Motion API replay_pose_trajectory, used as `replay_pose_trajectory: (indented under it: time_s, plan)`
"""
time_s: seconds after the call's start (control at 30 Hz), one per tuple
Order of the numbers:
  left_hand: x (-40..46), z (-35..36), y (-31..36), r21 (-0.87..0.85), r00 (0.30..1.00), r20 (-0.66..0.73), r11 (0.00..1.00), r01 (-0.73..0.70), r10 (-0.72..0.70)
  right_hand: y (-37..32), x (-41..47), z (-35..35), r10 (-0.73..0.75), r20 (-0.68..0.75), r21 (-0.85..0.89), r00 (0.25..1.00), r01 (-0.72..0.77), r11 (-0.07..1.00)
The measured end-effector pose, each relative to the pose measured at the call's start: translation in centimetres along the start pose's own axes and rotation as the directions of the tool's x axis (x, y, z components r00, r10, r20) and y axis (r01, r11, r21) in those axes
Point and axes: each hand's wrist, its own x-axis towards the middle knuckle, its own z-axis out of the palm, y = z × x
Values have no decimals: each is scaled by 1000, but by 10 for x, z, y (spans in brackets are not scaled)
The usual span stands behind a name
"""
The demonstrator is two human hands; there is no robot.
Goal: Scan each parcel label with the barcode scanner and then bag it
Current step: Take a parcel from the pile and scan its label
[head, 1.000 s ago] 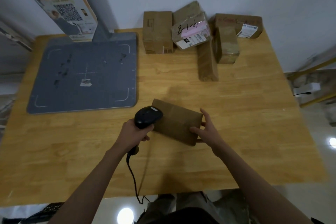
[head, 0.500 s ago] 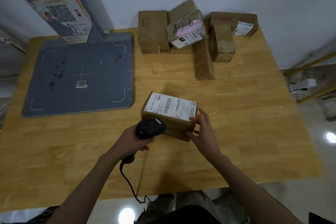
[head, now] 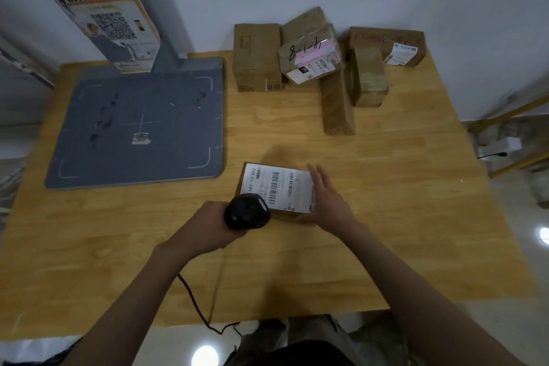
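Note:
A small cardboard parcel lies on the wooden table in front of me, its white barcode label facing up. My left hand grips a black barcode scanner, whose head sits at the label's near left corner. The scanner's black cable trails off the table's front edge. My right hand rests against the parcel's right side with straight fingers; its thumb lies under the near edge.
Several more cardboard parcels are heaped at the table's back edge against the wall. A grey scanning pad with an upright post covers the back left. A yellow-framed rack stands off to the right.
The parcel was turned over from plain side up to label side up and now lies flat. My right hand opened along its right side. The scanner came up to the label.

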Motion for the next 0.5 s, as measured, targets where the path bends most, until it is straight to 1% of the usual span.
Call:
replay_pose_trajectory:
  time_s: [0.1, 0.17, 0.27, 0.37, 0.5]
  plan:
    - [7, -15, 18, 232, 994, 36, 966, -112, 107, -1, 12, -11, -23, 82, -65, 996, 29, 997]
    - [11, -22, 30, 333, 984, 70, 926, -176, 162, -2, 14, -14, -30, 98, -78, 995, 38, 996]
    - [20, -27, 44, 399, 971, 104, 885, -240, 216, 0, 14, -12, -40, 94, -85, 995, 48, 995]
    - [28, -29, 55, 418, 957, 116, 861, -289, 265, 2, 13, -10, -61, 87, -71, 994, 67, 995]
    - [36, -32, 63, 456, 952, 113, 836, -303, 283, 1, 11, -10, -53, 84, -70, 995, 59, 996]
